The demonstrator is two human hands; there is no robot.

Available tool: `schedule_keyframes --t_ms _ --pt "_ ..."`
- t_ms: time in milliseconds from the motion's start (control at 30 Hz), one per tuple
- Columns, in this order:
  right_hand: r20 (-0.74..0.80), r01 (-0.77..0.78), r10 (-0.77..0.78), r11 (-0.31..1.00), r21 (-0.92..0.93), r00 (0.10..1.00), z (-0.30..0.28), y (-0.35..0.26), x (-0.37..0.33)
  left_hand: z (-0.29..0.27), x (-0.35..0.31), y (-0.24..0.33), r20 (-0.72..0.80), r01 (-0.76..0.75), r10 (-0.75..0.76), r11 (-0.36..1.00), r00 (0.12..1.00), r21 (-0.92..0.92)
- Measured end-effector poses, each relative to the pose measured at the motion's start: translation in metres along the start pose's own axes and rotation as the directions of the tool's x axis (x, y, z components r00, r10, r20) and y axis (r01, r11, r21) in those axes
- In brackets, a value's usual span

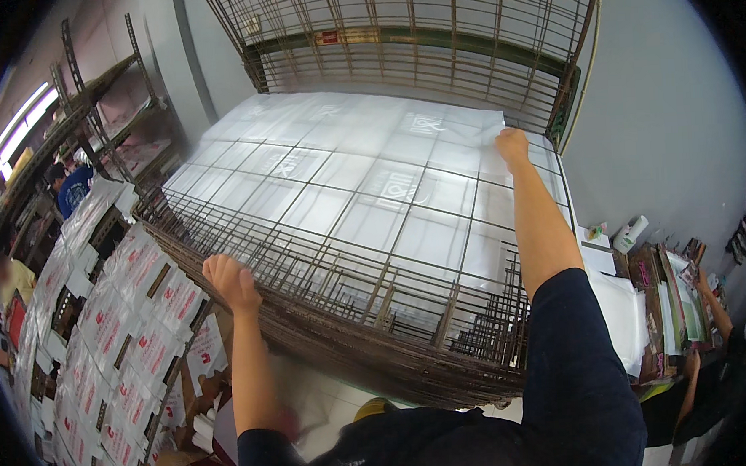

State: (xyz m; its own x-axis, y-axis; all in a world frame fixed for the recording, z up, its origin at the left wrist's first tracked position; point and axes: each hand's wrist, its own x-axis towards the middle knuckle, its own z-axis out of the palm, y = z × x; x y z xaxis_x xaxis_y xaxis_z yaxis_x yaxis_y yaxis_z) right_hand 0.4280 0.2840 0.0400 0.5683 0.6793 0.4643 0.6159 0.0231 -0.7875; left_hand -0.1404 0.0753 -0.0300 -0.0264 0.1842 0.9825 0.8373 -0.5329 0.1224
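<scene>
Nearest to the body, the left hand (233, 284) is bending its fingers at the front left edge of the wire rack (328, 347); whether it is gripping a wire, I cannot tell. Farther in, the right hand (513, 147) is pressing its fingers together, seemingly pinching the right corner of a thin white sheet (348, 152). This sheet is lying over the top of the rack and showing pale printed marks.

If the right hand is pulling alone, the sheet could be creasing or turning askew; a wire could also be catching its thin edge. If the raised racks (430, 38) behind are slipping down, they could be trapping fingers.

On the left, wrapped packs (139, 351) are standing close to the rack, so little side room is remaining. Above the sheet, open room is extending toward the raised racks, and behind them the grey wall (662, 116) is limiting reach.
</scene>
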Motion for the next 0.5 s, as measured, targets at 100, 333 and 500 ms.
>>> schedule_keyframes --t_ms 100,333,500 --pt "0.021 0.004 -0.002 0.997 -0.081 1.000 -0.003 -0.001 0.003 0.002 0.000 -0.002 0.002 -0.012 0.012 1.000 1.000 -0.005" --pt "-0.197 0.293 -0.310 0.950 -0.113 0.930 -0.030 -0.073 -0.002 0.002 0.000 0.000 -0.022 -0.057 0.057 0.998 0.998 -0.004" --pt "-0.090 0.440 -0.432 0.863 0.248 0.898 -0.095 -0.164 0.015 0.004 0.001 0.000 0.000 -0.075 0.075 0.997 0.997 -0.007"
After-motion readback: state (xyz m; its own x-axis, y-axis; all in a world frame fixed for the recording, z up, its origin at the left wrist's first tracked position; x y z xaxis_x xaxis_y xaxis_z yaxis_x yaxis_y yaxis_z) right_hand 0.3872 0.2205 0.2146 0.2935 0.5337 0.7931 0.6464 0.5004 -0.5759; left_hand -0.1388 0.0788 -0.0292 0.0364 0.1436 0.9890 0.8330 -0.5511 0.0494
